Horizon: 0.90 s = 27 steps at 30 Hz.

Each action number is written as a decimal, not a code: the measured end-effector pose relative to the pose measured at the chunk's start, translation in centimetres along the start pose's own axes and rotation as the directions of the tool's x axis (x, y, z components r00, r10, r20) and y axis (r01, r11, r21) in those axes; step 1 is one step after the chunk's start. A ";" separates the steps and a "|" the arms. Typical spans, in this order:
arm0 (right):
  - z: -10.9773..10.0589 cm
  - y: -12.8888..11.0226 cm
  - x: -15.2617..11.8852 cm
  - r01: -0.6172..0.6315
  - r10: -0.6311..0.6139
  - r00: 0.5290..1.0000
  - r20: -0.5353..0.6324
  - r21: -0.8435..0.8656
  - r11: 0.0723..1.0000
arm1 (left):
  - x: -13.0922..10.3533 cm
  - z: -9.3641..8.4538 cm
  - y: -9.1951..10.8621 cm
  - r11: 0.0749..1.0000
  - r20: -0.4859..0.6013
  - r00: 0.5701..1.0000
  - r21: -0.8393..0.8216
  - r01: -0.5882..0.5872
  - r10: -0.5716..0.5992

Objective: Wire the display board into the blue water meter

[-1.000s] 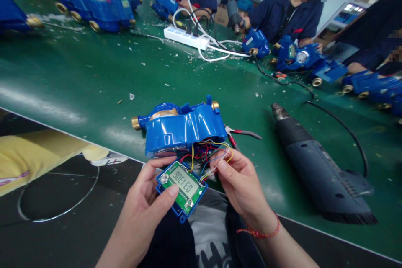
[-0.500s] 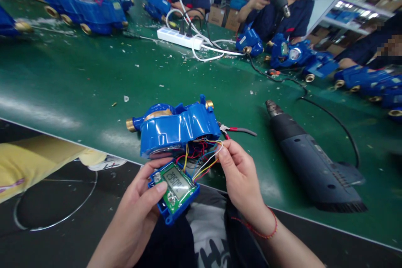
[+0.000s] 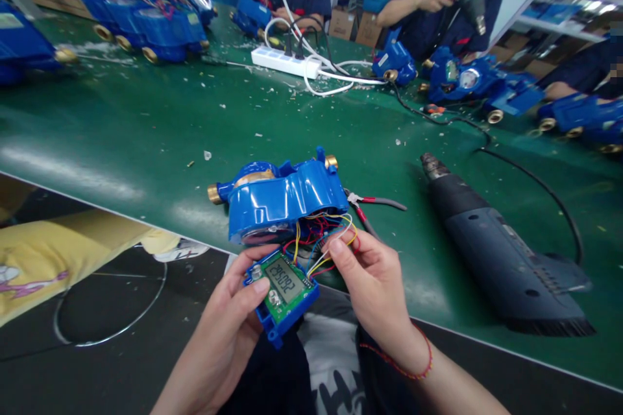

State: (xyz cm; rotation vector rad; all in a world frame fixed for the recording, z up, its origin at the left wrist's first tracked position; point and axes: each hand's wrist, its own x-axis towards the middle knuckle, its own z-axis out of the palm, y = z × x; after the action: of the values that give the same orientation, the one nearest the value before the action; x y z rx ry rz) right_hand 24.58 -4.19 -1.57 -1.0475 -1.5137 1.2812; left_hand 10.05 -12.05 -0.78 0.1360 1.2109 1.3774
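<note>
My left hand [image 3: 243,305] grips a green circuit board with a lit-up digit display [image 3: 283,285], seated in a blue plastic frame, its thumb lying on the board's edge. Thin coloured wires [image 3: 318,264] run from the board up into the open underside of a blue water meter [image 3: 287,198] with brass pipe ends, which lies on the table edge just beyond. My right hand [image 3: 370,272] pinches some of these wires between thumb and fingers, to the right of the board. Pliers with red and grey handles [image 3: 370,201] lie partly behind the meter and my right hand.
A heat gun [image 3: 496,246] lies on the green table [image 3: 146,123] at right, its black cord trailing back to a white power strip [image 3: 285,63]. More blue meters [image 3: 165,29] stand at the back left and right. Co-workers sit across, one holding a heat gun [image 3: 472,10].
The view has shifted slightly, so things appear further right. My right fingers have moved closer to the board along the wires. A co-worker's heat gun across the table has moved.
</note>
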 end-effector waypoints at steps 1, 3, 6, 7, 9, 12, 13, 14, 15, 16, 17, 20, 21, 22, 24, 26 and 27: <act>0.1 0.0 0.0 0.009 -0.009 1.000 -0.009 -0.009 1.000 | 0.0 0.0 0.0 1.000 -0.005 1.000 -0.001 0.004 -0.004; 0.1 -0.1 0.2 0.021 -0.023 0.998 -0.055 -0.033 0.999 | -0.1 0.1 0.0 1.000 -0.013 1.000 -0.002 0.010 -0.010; 0.1 0.2 0.7 0.034 -0.044 0.990 -0.135 -0.077 0.996 | 0.1 0.1 -0.2 1.000 -0.025 1.000 -0.009 -0.012 0.012; 0.0 0.4 0.9 0.042 -0.055 0.987 -0.148 -0.094 0.995 | 0.1 0.2 -0.2 0.999 -0.022 0.999 -0.017 -0.027 0.026; -0.3 0.8 1.3 0.070 -0.089 0.986 -0.142 -0.136 0.988 | 0.3 0.1 -0.5 0.998 0.002 0.998 -0.034 -0.056 0.056; -0.9 1.2 1.5 0.114 -0.150 0.975 -0.165 -0.212 0.971 | 0.7 -0.4 -1.0 0.995 0.056 0.994 -0.024 -0.096 0.097; -1.2 1.1 1.4 0.143 -0.196 0.958 -0.209 -0.244 0.959 | 0.8 -0.6 -1.3 0.994 0.066 0.991 -0.012 -0.112 0.113; -1.4 1.0 1.3 0.194 -0.269 0.927 -0.263 -0.279 0.941 | 0.9 -0.8 -1.6 0.991 0.072 0.989 0.001 -0.132 0.131; -1.6 0.8 1.1 0.267 -0.366 0.883 -0.295 -0.326 0.907 | 1.0 -1.0 -1.8 0.988 0.079 0.985 0.015 -0.152 0.150; -1.6 0.5 0.9 0.361 -0.481 0.836 -0.264 -0.394 0.845 | 1.1 -1.2 -2.0 0.984 0.091 0.981 0.027 -0.175 0.172; -1.6 0.2 0.6 0.466 -0.593 0.788 -0.166 -0.469 0.751 | 1.1 -1.3 -2.2 0.979 0.108 0.975 0.040 -0.200 0.195; -1.2 -0.9 0.2 0.660 -0.685 0.679 0.263 -0.627 0.414 | 1.2 -1.5 -2.5 0.962 0.157 0.956 0.075 -0.264 0.250; -1.1 -1.1 0.2 0.662 -0.659 0.676 0.328 -0.664 0.348 | 1.2 -1.4 -2.5 0.957 0.162 0.951 0.082 -0.279 0.263; -0.9 -1.2 0.4 0.638 -0.643 0.689 0.336 -0.701 0.318 | 1.2 -1.4 -2.5 0.953 0.163 0.948 0.085 -0.291 0.275; -0.9 -1.0 0.8 0.558 -0.632 0.728 0.265 -0.764 0.322 | 1.2 -1.4 -2.6 0.942 0.162 0.938 0.088 -0.323 0.306; -1.0 -0.7 1.0 0.490 -0.652 0.735 0.184 -0.809 0.325 | 1.2 -1.4 -2.8 0.925 0.162 0.926 0.115 -0.362 0.342; -1.1 -0.6 0.9 0.476 -0.665 0.730 0.159 -0.816 0.328 | 1.2 -1.4 -3.0 0.915 0.160 0.921 0.140 -0.378 0.356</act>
State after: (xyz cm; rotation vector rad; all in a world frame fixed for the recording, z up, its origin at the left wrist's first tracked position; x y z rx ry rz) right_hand 25.36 -3.06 -0.81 -0.9562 -2.1035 -0.1523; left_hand 10.72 -12.70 -4.12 0.5934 1.2302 1.5594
